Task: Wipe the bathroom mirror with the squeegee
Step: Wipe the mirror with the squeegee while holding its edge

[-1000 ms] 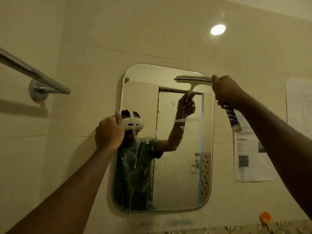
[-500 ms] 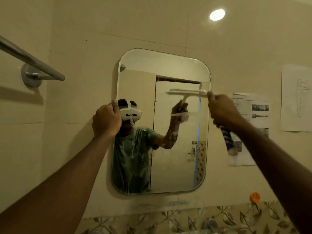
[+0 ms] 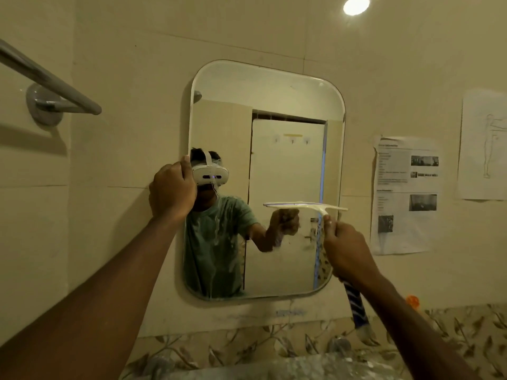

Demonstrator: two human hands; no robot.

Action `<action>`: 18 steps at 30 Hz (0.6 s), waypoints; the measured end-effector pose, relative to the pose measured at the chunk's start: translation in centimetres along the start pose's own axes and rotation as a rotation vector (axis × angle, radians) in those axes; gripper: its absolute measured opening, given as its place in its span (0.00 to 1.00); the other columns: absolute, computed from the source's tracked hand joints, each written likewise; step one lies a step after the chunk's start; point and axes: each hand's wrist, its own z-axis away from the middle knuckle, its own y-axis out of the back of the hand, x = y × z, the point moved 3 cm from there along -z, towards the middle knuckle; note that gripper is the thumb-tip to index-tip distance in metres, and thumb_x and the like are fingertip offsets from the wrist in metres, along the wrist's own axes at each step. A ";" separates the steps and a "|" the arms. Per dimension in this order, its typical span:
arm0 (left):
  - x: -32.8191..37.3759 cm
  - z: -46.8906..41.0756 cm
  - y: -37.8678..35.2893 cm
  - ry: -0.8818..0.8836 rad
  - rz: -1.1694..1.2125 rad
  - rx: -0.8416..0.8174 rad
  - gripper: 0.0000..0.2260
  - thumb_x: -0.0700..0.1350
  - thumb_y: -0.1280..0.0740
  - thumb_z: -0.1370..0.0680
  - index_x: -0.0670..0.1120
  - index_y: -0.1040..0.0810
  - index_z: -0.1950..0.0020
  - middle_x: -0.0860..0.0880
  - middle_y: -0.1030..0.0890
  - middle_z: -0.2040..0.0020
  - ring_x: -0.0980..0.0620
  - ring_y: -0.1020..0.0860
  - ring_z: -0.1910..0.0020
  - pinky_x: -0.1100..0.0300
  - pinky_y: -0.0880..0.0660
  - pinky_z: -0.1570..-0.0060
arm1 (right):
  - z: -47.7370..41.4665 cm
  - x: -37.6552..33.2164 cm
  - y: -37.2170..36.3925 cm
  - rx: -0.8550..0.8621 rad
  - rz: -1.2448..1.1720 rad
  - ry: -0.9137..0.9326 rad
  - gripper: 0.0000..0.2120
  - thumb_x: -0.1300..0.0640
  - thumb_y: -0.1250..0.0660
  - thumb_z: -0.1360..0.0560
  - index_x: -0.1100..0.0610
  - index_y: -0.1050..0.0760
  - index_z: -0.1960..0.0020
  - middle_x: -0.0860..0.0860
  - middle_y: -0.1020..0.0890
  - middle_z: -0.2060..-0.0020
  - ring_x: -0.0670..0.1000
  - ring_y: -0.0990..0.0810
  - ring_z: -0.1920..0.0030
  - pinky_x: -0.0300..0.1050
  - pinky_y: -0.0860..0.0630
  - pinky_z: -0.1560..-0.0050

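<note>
A rounded rectangular mirror (image 3: 288,100) hangs on the beige tiled wall. My right hand (image 3: 347,252) grips the squeegee (image 3: 304,206) by its blue-and-white handle, whose end sticks out below my wrist. The white blade lies level against the right half of the glass, a little below mid-height. My left hand (image 3: 171,192) holds the mirror's left edge at mid-height, fingers curled round it. Soapy streaks run down the lower left of the glass. The mirror reflects a person with a headset.
A chrome towel bar (image 3: 49,78) juts out from the wall at upper left. Printed sheets (image 3: 404,196) and a drawing (image 3: 485,144) are stuck to the wall at right. A leaf-patterned tile band (image 3: 247,344) runs below; an orange object (image 3: 412,300) sits low right.
My right hand has drawn the squeegee down the right half of the mirror, from near the top edge to below mid-height. My left hand has kept its hold on the left edge.
</note>
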 end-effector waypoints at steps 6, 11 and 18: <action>-0.1 0.8 0.1 0.004 -0.020 -0.034 0.25 0.53 0.51 0.16 0.37 0.22 0.54 0.39 0.21 0.57 0.48 0.28 0.62 0.56 0.36 0.64 | -5.8 -5.2 5.1 0.138 -0.036 0.036 0.20 0.48 0.49 0.17 0.58 0.29 0.60 0.53 0.27 0.69 0.48 0.29 0.74 0.39 0.31 0.77; -0.9 2.1 -0.2 0.024 -0.033 -0.031 0.25 0.54 0.51 0.16 0.38 0.22 0.53 0.42 0.22 0.57 0.49 0.29 0.62 0.57 0.36 0.63 | -4.3 -2.6 3.3 0.098 -0.002 0.016 0.21 0.48 0.50 0.17 0.57 0.30 0.62 0.52 0.27 0.72 0.49 0.29 0.75 0.42 0.27 0.75; -0.8 2.1 0.1 0.014 -0.034 -0.044 0.25 0.54 0.51 0.16 0.37 0.22 0.54 0.38 0.21 0.55 0.43 0.25 0.59 0.55 0.36 0.61 | 3.3 3.5 -1.3 -0.046 0.085 -0.103 0.23 0.46 0.51 0.17 0.58 0.24 0.57 0.54 0.22 0.72 0.49 0.27 0.80 0.37 0.31 0.82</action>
